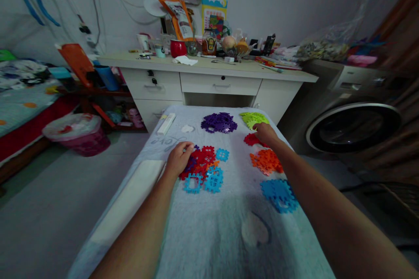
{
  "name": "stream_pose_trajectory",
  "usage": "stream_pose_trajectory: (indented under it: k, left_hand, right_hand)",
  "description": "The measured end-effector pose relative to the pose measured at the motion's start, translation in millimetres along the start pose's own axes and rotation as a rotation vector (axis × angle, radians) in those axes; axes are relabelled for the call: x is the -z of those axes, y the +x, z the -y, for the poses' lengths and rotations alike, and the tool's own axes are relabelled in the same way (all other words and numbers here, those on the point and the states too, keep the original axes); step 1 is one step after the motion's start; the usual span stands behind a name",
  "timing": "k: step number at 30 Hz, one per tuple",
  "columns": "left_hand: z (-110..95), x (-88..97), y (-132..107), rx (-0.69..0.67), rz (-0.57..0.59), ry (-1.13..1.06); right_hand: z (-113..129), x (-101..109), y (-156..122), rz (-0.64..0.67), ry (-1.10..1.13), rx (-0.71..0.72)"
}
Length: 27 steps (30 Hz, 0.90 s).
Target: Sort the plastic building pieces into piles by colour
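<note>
My left hand rests at the left edge of a mixed pile of interlocking plastic building pieces, mostly red with some purple, orange and blue. Its fingers are curled together, and what they hold, if anything, is hidden. Several light blue square pieces lie at the near side of this pile. My right hand reaches over a small red pile, its fingertips close to a lime green pile. Those fingers are bent inward, and I cannot make out anything between them.
A purple pile lies at the far middle of the cloth-covered table. An orange pile and a blue pile are near my right forearm. A white box lies at far left. Beyond stand a cluttered desk and a washing machine.
</note>
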<state>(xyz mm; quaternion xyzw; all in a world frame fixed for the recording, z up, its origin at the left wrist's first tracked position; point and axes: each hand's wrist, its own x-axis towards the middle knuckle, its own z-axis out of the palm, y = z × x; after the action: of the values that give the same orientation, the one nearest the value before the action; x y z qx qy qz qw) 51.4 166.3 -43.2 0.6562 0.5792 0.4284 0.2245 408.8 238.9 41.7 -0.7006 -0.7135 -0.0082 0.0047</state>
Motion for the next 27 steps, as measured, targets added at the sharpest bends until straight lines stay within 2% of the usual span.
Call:
stream_pose_trajectory:
  k: [6, 10, 14, 17, 22, 27]
  left_hand:
    - [-3.1, 0.6, -0.5, 0.009, 0.002, 0.008]
    - [-4.3, 0.9, -1.0, 0.006, 0.0, 0.007]
    - [-2.8, 0.3, -0.6, 0.001, -0.006, -0.003]
    - [-1.1, -0.5, 0.0, 0.006, -0.007, -0.006]
    - [-0.1, -1.3, 0.5, 0.006, -0.006, -0.009]
    - [-1.7, -0.4, 0.1, 0.012, -0.006, -0.007]
  right_hand:
    - [18.7, 8.7, -24.1, -0.085, 0.126, 0.051]
    - [47.1, 8.7, -52.2, -0.038, 0.235, 0.162]
    - [81.3, -6.3, -79.3, 0.064, 0.289, 0.275]
    - [100.2, -23.7, -89.4, 0.079, 0.294, 0.302]
    - [109.6, -42.0, -92.1, 0.048, 0.316, 0.309]
    - [108.6, -37.5, -96.3, 0.003, 0.295, 0.319]
